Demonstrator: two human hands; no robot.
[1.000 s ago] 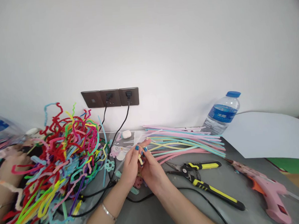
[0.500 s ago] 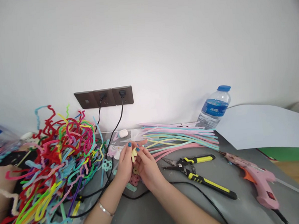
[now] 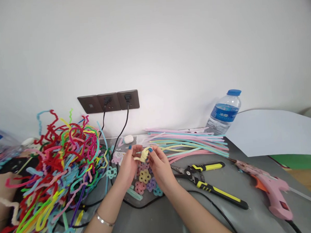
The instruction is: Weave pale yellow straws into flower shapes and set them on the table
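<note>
In the head view, the right hand [image 3: 161,167] pinches a pale-yellow, fuzzy, coiled stem [image 3: 144,155] above pastel, fuzzy, flower-shaped pieces [image 3: 145,180]; whether the left hand [image 3: 127,168], just beside it, grips the loose tail cannot be told. A slackened pinch could let the coil unwind or drop among them.

Fingers [image 3: 155,157] partly hide the yellow strip [image 3: 144,155]; the left edge crops a co-worker's arm [image 3: 2,190].

The pipe cleaner [image 3: 144,154] seems pale yellow, the pliers [image 3: 192,176] are yellow-and-black, the glue gun [image 3: 275,187] pink.
</note>
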